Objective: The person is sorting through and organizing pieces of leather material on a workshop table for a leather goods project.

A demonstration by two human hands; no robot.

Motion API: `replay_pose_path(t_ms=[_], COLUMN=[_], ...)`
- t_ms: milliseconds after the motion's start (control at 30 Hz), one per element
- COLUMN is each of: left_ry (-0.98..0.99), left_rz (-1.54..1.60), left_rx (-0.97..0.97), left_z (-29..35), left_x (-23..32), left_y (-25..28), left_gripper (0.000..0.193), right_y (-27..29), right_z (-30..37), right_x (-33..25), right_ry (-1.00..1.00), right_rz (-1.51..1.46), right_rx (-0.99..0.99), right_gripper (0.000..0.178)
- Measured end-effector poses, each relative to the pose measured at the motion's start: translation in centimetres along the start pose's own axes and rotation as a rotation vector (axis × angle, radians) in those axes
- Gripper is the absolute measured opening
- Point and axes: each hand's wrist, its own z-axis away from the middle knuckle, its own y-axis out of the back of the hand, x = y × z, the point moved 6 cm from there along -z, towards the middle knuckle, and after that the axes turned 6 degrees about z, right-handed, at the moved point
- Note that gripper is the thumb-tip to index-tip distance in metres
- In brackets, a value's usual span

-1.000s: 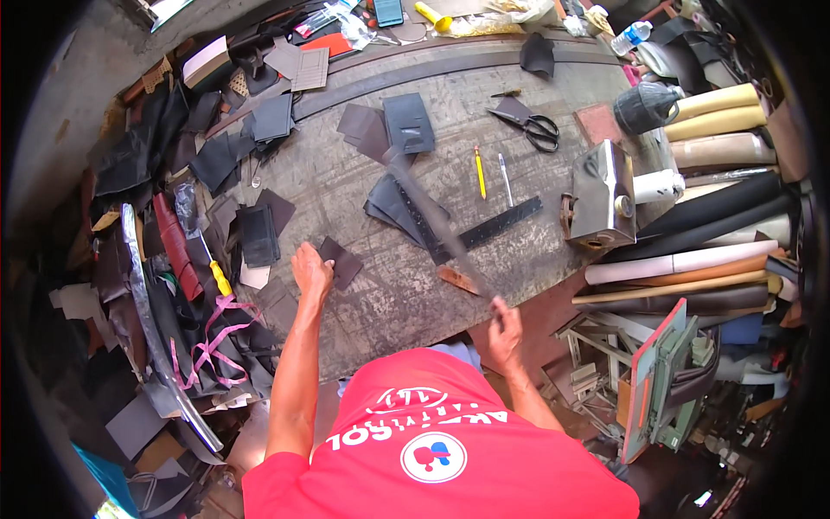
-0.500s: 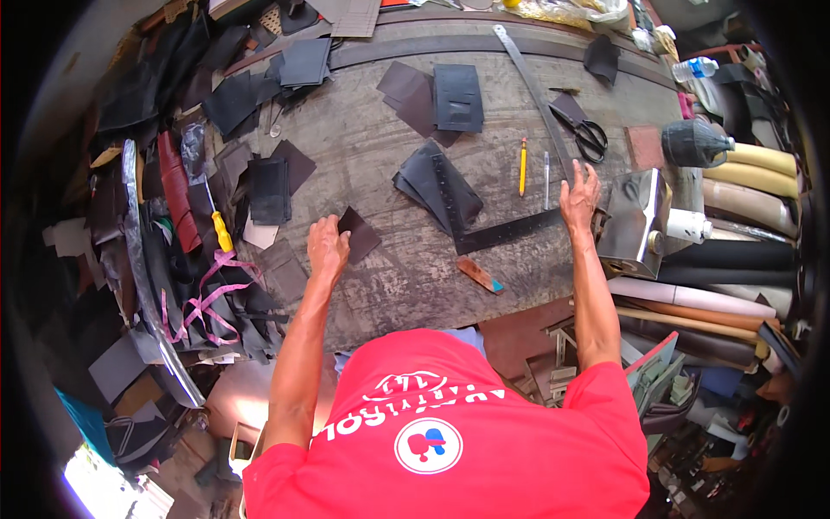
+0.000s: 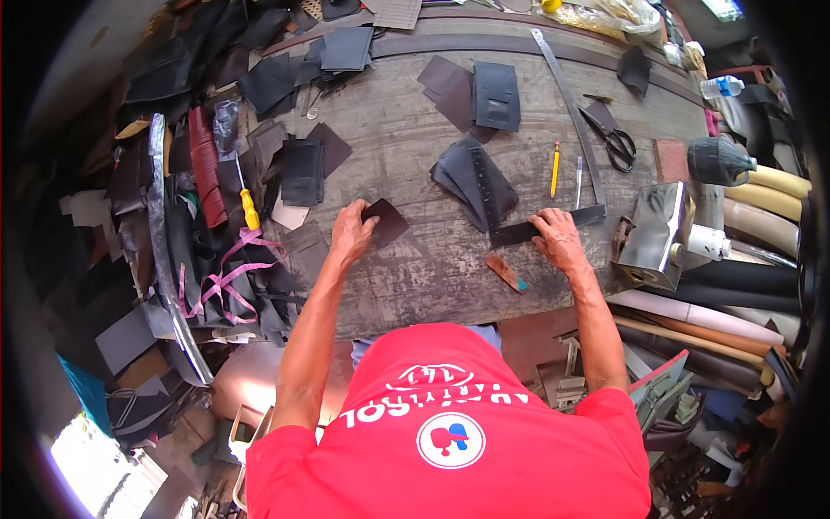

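Note:
My left hand [image 3: 353, 233] has its fingers closed at the left edge of a dark brown leather piece [image 3: 387, 222], low over the worn table [image 3: 406, 285]. My right hand [image 3: 558, 240] curls its fingers over one arm of a black L-square [image 3: 517, 233]. The square's other arm lies across a stack of dark leather pieces [image 3: 458, 180]. Just in front of the square is a knife-like tool [image 3: 504, 271] with a brown handle and teal tip. Beyond my right hand lie a yellow pencil [image 3: 555, 170], a slim clear pen [image 3: 578, 182] and a long metal ruler [image 3: 566, 104].
Black-handled scissors [image 3: 618, 147] lie right of the ruler. A metal box-like device [image 3: 657, 233] stands at the right edge, near leather rolls [image 3: 761, 208]. Leather stacks [image 3: 303, 170] lie on the left, beside a yellow-handled screwdriver [image 3: 249, 209] and a pink tape measure [image 3: 226, 277].
My right hand has moved left and nearer, from beside the metal ruler's near end onto the L-square's arm. My left hand stays at the brown leather piece. The whole view has shifted.

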Motion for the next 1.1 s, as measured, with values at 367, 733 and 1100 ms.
replay_pose_path(t_ms=[367, 733, 1100], left_ry=[0.068, -0.289, -0.169], left_rz=[0.398, -0.4, -0.892], left_rx=[-0.156, 0.264, 0.506], left_z=[1.7, -2.5, -11.1], left_x=[1.1, 3.2, -0.5], left_y=[1.0, 5.5, 8.4], left_gripper=[0.02, 0.042, 0.048], right_y=[0.9, -8.8, -8.8], right_z=[-8.3, -12.7, -12.9], right_x=[-14.8, -15.5, -14.7], right_ry=[0.046, -0.439, -0.521], right_rz=[-0.651, -1.163, -1.558], right_rx=[0.178, 0.069, -0.045], right_gripper=[0.05, 0.021, 0.021])
